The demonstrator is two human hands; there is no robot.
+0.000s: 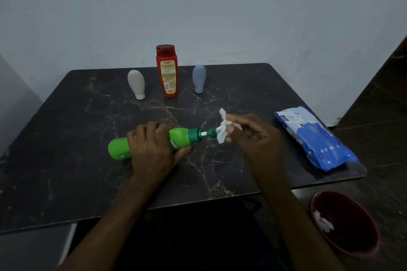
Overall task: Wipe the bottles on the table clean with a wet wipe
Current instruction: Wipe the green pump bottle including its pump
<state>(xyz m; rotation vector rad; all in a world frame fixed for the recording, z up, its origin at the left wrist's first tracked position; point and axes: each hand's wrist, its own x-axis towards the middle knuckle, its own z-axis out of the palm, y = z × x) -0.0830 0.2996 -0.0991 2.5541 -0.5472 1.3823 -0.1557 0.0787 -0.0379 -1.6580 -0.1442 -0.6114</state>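
Note:
A green pump bottle [179, 137] is held on its side over the middle of the dark marble table [66, 160]. My left hand [152, 149] grips its body, with the pump head pointing right. My right hand [251, 136] pinches a crumpled white wet wipe [222, 130] against the dark green pump head. At the back of the table stand a red-orange bottle [167, 72], a cream bottle [136, 83] on its cap to the left of it, and a grey-blue bottle [198, 78] on its cap to the right.
A blue and white wet wipe pack [315, 138] lies near the table's right edge. Below the table's front right corner sits a dark red bin [348, 224] holding a used white wipe. A pale wall rises behind the table.

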